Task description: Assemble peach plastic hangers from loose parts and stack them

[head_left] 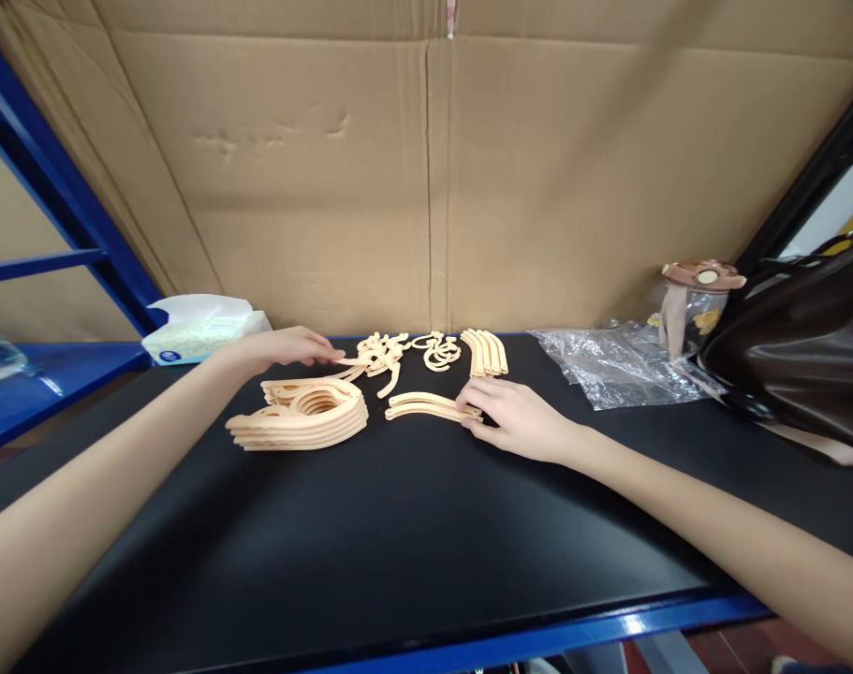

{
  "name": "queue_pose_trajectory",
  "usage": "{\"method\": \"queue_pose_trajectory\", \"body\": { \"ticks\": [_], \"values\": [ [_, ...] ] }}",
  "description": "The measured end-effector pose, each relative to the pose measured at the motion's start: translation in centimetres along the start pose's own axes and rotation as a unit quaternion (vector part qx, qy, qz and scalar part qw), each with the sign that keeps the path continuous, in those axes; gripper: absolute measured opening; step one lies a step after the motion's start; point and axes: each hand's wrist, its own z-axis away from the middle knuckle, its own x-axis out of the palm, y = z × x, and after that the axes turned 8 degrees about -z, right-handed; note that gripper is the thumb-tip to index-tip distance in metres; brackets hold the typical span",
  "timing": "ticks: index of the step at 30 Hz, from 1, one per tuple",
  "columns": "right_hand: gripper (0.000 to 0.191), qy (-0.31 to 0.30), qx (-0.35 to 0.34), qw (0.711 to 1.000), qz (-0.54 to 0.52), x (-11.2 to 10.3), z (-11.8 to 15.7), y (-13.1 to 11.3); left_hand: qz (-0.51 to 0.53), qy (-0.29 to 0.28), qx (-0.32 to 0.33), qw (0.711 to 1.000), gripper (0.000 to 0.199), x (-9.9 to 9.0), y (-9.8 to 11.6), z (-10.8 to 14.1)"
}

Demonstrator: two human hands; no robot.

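Note:
My left hand (296,346) reaches to the back left of the table, its fingertips closed on the end of a thin cream plastic piece (352,361) by a loose pile. That pile of cream plastic parts (384,351) lies just right of those fingers. Nearer me is a neat stack of cream looped plastic frames (320,426), several layers high. My right hand (507,414) has thumb and fingers closed round the right ends of two curved cream plastic strips (422,406), side by side on the table. Its fingers partly cover those ends.
Behind my right hand lie more curved strips (486,353) in a row, beside small hook-shaped parts (440,352). A tissue pack (205,332) stands at back left. On the right are clear plastic bags (609,360), a bottle (699,295) and a dark bag (798,346). Cardboard (314,187) walls the back.

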Motion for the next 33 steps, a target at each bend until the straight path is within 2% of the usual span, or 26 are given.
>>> {"method": "queue_pose_trajectory", "body": {
  "ticks": [5, 11, 17, 24, 33],
  "values": [
    [0.010, -0.001, 0.003, 1.000, -0.003, 0.2, 0.0, 0.1, -0.064, 0.007, -0.005, 0.998, 0.048, 0.2, 0.5, -0.2],
    [0.011, 0.004, 0.004, 1.000, -0.008, 0.3, -0.1, 0.1, -0.099, 0.004, 0.020, 0.995, 0.049, 0.5, 1.4, -1.8],
    [0.026, 0.007, -0.011, 1.000, -0.005, 0.6, 0.0, 0.2, -0.103, -0.011, 0.031, 0.994, 0.045, 0.9, 1.4, -3.0],
    [0.027, 0.020, -0.003, 1.000, -0.010, 1.0, 0.0, 0.5, -0.100, -0.028, 0.048, 0.993, 0.035, 0.8, 1.4, -2.7],
    [0.028, 0.017, 0.011, 1.000, -0.010, 0.9, -0.2, 0.2, -0.081, -0.010, 0.053, 0.995, 0.034, 1.1, 1.6, -2.3]
  ]
}}
